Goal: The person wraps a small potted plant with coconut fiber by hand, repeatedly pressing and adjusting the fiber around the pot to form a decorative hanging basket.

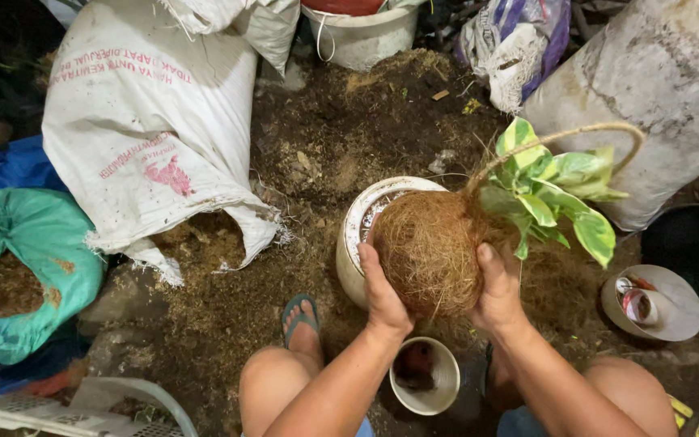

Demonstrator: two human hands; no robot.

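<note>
Nearest the camera: a small empty white pot [424, 375] sits on the ground between the knees, dark inside, untouched. Just above it, 2 hands cup a coir fibre ball [429, 252] from both sides: left hand [383, 293] wrapped round its left flank with fingers curled shut against the fibre, right hand [497, 290] mirrored on the right flank, thumb up along the side, same firm closed hold. The ball is held over the mouth of a larger white ceramic pot [357, 235], which lies tilted on the soil; can't tell if the ball's base touches the rim or hangs just clear. A variegated green-yellow plant [548, 194] sticks out of the ball's upper right, and a fibre rope loop [576, 133] arcs over it. Judgement: ball looks formed and planted, so wrapping is largely done; seating or final shaping is not finished, since both hands have it in grip. Right of this, a shallow white dish [657, 303] with small items in it. Farther out: loose soil and husk mix [349, 129], an open white woven sack [147, 137] spilling husk, a teal sack [26, 259] at left, a white bucket [362, 36] at top.
</note>
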